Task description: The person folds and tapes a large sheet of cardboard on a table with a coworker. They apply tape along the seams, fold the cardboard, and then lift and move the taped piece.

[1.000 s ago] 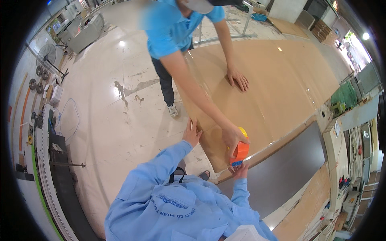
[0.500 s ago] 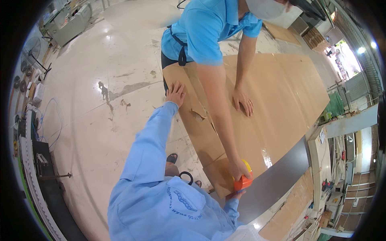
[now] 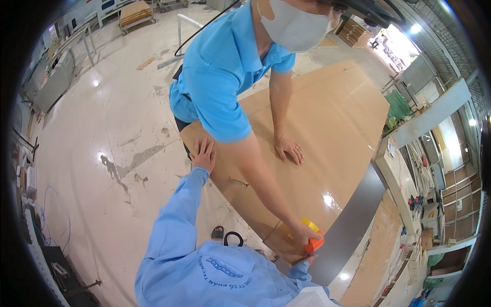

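Note:
A large brown cardboard sheet [image 3: 327, 128] lies over a dark grey panel [image 3: 353, 217]. My left hand [image 3: 203, 155] rests flat on the cardboard's left edge, fingers spread. At the near corner, my right hand [image 3: 310, 259] is beside the cardboard edge, just below an orange tape dispenser [image 3: 314, 242]; its fingers are mostly hidden. A co-worker's hand [image 3: 303, 233] grips that dispenser, which carries a yellow part [image 3: 310, 225]. The co-worker's other hand [image 3: 289, 149] presses flat on the middle of the sheet. A small tear [image 3: 238, 183] shows in the cardboard between the arms.
The co-worker in a blue shirt [image 3: 212, 92] leans across the sheet from the far side. Brown boards [image 3: 371, 271] and a bench with tools [image 3: 414, 204] stand to the right. A stained pale floor [image 3: 102, 204] spreads at left, with machinery [image 3: 53, 84] beyond.
My view has shifted, showing more of the co-worker and the far floor. A gap along the cardboard near the tear has narrowed. Both my hands stay at the sheet's edges.

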Demonstrator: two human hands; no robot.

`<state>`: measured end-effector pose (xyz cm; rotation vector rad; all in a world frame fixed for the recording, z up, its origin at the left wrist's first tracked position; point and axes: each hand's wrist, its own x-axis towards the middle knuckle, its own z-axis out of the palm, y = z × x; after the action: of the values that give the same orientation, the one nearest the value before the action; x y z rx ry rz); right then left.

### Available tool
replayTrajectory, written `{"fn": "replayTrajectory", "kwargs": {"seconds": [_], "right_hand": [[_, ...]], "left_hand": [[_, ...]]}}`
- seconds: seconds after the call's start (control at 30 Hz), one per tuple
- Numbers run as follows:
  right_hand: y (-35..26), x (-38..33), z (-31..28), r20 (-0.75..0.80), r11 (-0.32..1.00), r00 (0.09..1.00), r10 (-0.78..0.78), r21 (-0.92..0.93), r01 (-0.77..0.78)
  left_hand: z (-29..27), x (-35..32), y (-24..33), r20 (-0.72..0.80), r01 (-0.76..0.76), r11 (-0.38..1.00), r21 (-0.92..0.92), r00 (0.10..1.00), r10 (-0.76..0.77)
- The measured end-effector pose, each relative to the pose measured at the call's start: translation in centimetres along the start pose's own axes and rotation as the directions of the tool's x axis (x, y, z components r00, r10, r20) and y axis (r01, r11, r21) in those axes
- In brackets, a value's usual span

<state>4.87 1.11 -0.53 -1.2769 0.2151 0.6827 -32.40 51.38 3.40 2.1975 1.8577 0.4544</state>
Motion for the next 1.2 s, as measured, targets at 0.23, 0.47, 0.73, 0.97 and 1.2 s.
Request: {"fn": "replayTrajectory", "kwargs": {"seconds": [0.23,0.47,0.73,0.97,1.2], "right_hand": [[-0.5,-0.2,0.9,-0.201,0.999,0.978,-0.046,-0.037,0.039],[0.4,1.5,-0.3,-0.223,0.996,0.971,-0.089,-0.030,0.085],[1.1,3.2,-0.5,-0.413,0.993,0.907,-0.083,-0.105,0.043],[0.8,2.7,-0.6,-0.524,0.992,0.851,-0.033,-0.119,-0.034],[2.0,4.2,-3.2,-0.491,0.951,0.858,-0.148,-0.310,-0.013]], "left_hand": [[-0.9,1.0,0.0,0.107,-0.003,1.000,0.024,0.994,0.000],[-2.0,1.4,0.6,0.175,0.030,0.999,0.013,0.984,-0.032],[-2.3,1.7,0.6,0.230,0.030,0.999,0.045,0.972,-0.040],[-1.1,2.1,-0.3,0.148,-0.023,0.999,-0.042,0.989,0.029],[0.9,2.6,-1.8,0.087,-0.082,0.988,-0.128,0.992,0.093]]}}
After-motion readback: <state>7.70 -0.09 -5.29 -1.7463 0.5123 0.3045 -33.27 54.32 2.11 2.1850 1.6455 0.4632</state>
